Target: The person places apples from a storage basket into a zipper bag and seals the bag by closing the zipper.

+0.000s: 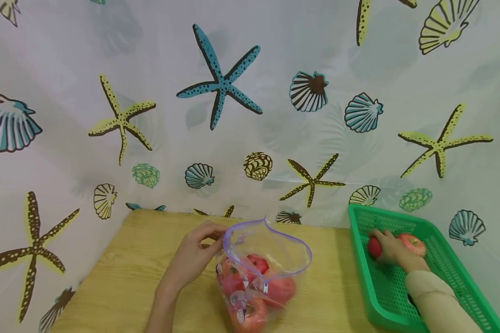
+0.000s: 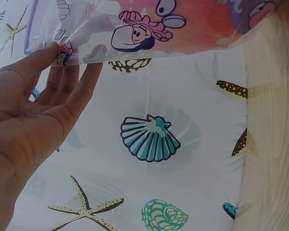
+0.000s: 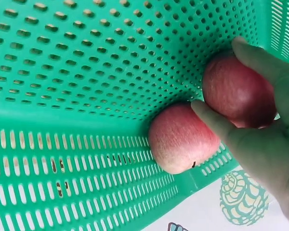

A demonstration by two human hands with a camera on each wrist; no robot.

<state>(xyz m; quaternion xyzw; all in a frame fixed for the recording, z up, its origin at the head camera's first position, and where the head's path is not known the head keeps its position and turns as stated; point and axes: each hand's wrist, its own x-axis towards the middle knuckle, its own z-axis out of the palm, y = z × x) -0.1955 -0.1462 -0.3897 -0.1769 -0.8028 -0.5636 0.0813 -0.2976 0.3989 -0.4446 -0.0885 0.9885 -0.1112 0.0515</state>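
Note:
A clear zip bag (image 1: 238, 301) with a purple rim and cartoon prints stands open-mouthed on the table, with several red apples (image 1: 280, 290) inside. At its upper left edge, my left hand (image 1: 196, 252) pinches the plastic between thumb and fingers; the left wrist view shows these fingers (image 2: 84, 84) at the bag's edge. Inside the green basket (image 1: 360, 277), my right hand (image 1: 393, 252) grips a red apple (image 3: 238, 89), thumb and fingers on opposite sides of it. Another apple (image 3: 183, 139) lies right beside that one, against the basket's end.
The perforated basket stands at the right of the wooden table (image 1: 129, 268), its raised walls around my right hand. A white sheet (image 1: 271, 134) printed with starfish and shells hangs behind the table and along its sides. Bare wood shows between bag and basket.

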